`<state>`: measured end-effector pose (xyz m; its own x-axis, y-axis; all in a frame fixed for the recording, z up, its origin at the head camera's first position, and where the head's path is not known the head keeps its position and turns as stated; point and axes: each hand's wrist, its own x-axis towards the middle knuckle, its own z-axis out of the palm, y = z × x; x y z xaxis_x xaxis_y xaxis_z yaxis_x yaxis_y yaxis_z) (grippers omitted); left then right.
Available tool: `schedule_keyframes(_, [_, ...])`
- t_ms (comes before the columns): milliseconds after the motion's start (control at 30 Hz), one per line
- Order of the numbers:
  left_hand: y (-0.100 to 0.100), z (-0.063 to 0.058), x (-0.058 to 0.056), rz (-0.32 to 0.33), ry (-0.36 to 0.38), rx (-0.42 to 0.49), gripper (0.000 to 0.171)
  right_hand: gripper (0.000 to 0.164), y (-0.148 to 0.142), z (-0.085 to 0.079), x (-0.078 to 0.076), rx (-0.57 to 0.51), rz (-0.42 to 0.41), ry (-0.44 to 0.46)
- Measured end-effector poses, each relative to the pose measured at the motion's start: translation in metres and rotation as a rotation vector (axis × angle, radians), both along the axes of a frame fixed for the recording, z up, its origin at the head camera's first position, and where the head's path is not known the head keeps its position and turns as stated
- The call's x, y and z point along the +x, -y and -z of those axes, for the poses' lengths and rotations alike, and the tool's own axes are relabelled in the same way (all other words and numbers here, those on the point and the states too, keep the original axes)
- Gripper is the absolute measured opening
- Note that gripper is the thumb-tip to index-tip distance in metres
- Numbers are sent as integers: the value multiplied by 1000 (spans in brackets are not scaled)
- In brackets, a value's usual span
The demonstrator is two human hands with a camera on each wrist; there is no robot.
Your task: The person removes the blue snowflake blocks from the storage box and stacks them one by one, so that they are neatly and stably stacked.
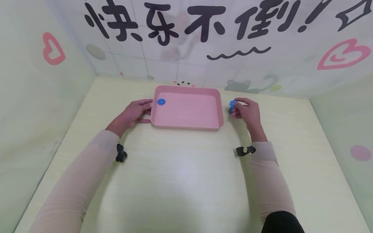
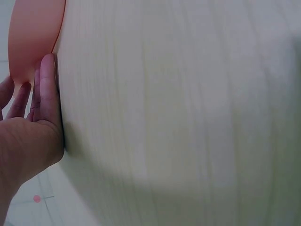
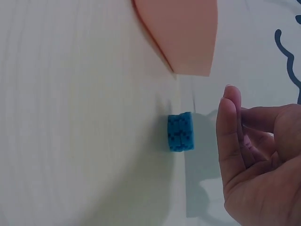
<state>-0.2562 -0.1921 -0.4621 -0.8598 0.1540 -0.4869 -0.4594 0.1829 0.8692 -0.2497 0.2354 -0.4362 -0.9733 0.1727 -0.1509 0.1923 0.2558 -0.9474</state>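
My left hand [image 1: 135, 111] lies at the left end of a shallow pink tray [image 1: 186, 126]. Its fingertips meet the tray's end wall, with fingers straight and spread. Inside the tray, near its left end, lies a blue flower-shaped piece [image 1: 161, 102]. Just right of the tray, a small blue block with a flower-shaped top [image 1: 232, 103] stands on the table. My right hand [image 1: 247, 111] is right beside and above it. In the right wrist view, a gap shows between the fingertips and the blue block [image 3: 180, 132]; nothing shows between the fingers.
The pale wooden table [image 1: 175, 168] has a printed white backdrop [image 1: 186, 61] along its far edge. Pale side panels [image 1: 344, 129] stand to the left and right. Small black devices [image 1: 245, 150] sit on both wrists.
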Motion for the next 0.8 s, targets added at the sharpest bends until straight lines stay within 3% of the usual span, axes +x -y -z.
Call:
schedule_keyframes(367, [1,2,0,-2,7,4,46,36,-8,14,0,13,18,97])
schedule_keyframes(800, [1,0,-1,-2,-1,7,46,39,-10,18,-1,43,5,160])
